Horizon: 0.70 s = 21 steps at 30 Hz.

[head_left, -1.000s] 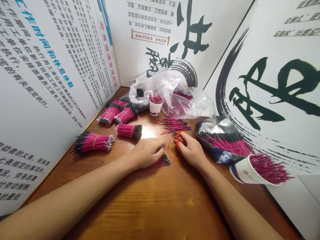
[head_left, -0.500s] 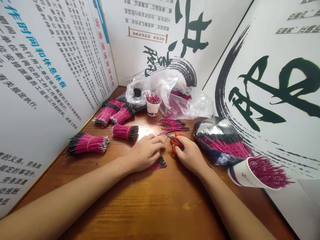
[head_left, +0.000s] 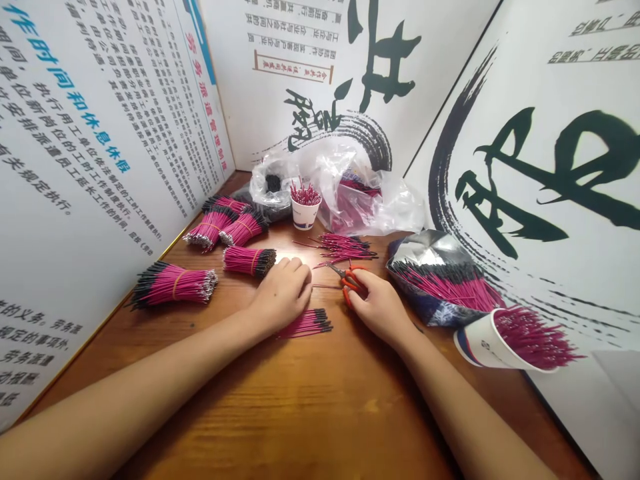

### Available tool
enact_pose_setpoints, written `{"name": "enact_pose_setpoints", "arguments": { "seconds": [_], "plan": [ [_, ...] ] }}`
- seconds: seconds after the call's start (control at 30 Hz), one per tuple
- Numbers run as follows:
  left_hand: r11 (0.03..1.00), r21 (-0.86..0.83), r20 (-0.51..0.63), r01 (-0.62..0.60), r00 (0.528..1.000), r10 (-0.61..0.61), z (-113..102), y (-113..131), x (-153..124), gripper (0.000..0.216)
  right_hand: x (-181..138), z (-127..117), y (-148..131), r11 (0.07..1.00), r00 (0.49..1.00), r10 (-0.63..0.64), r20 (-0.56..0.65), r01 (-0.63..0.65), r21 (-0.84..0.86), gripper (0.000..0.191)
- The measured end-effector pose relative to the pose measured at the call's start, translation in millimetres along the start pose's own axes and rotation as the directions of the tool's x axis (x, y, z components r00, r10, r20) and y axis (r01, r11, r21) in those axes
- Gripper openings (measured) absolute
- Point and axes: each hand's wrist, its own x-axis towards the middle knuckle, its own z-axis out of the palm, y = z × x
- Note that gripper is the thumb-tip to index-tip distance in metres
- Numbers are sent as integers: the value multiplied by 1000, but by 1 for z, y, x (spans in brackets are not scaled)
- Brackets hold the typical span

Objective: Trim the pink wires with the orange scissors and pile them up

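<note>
My left hand (head_left: 281,293) lies on the wooden table (head_left: 310,413), fingers curled over a small bunch of pink wires with black ends (head_left: 307,323) that sticks out to its right. My right hand (head_left: 381,308) is closed on the handles of red scissors (head_left: 348,277), whose blades point left toward my left hand. A single thin pink wire lies between the two hands. Just beyond the scissors lies a loose pile of pink wires (head_left: 345,245).
Several tied wire bundles (head_left: 173,284) lie at left and back left. A paper cup of wires (head_left: 304,212) and clear plastic bags (head_left: 350,193) stand at the back. On the right are a foil bag of wires (head_left: 440,277) and a tipped cup of wires (head_left: 505,340). Printed boards wall three sides.
My left hand has slid a little left and back, uncovering more of the bunch beneath it. My right hand has lifted the scissors slightly, blades now pointing left.
</note>
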Motion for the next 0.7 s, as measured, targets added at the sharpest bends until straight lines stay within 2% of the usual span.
{"name": "enact_pose_setpoints", "arguments": {
  "seconds": [0.17, 0.3, 0.43, 0.7],
  "plan": [
    [995, -104, -24, 5, 1000, -8, -1, 0, 0, 11, -2, 3, 2, 996, 1000, -14, -23, 16, 92, 5],
    [986, -168, -47, 9, 999, -17, -3, 2, 1, 8, -4, 3, -1, 988, 998, -8, -66, 18, 154, 15],
    [980, -197, -10, 23, 1000, -26, -4, 4, 1, 9, -4, 3, -5, 964, 994, 5, -108, 24, 264, 22],
    [974, -225, 5, -13, 1000, 14, -2, 5, 0, 6, -4, 5, -8, 891, 992, 107, -60, -69, 450, 23]
  ]
}}
